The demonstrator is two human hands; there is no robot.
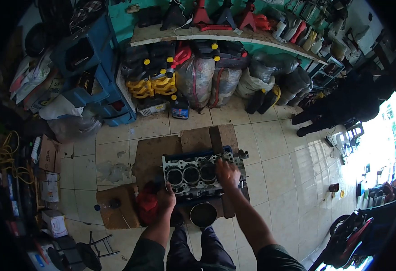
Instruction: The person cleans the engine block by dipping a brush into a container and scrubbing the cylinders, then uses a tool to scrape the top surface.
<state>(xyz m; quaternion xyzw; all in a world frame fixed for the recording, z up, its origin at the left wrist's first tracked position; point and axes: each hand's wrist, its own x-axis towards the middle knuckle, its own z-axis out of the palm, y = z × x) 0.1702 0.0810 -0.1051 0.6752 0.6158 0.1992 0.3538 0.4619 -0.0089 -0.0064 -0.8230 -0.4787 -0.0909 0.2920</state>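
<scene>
A metal engine block (191,187) lies on cardboard on the floor, its open round cylinder bores facing up. My left hand (165,197) is at the block's near left corner, thumb up against the edge and fingers curled, partly hidden. My right hand (228,175) is over the right end of the block's top face, covering part of it. Its fingers are bent together; whatever they may hold is too small to make out. A red cloth (147,203) lies beside my left hand. A round pan (203,214) stands in front of the block, near my feet.
A plastic bottle (110,204) lies on a brown board (110,219) to the left. Behind are filled sacks (195,81), a blue-labelled jug (180,108) and a shelf (161,35) with jack stands. Another person (342,101) is at the right; a motorcycle (349,235) stands lower right.
</scene>
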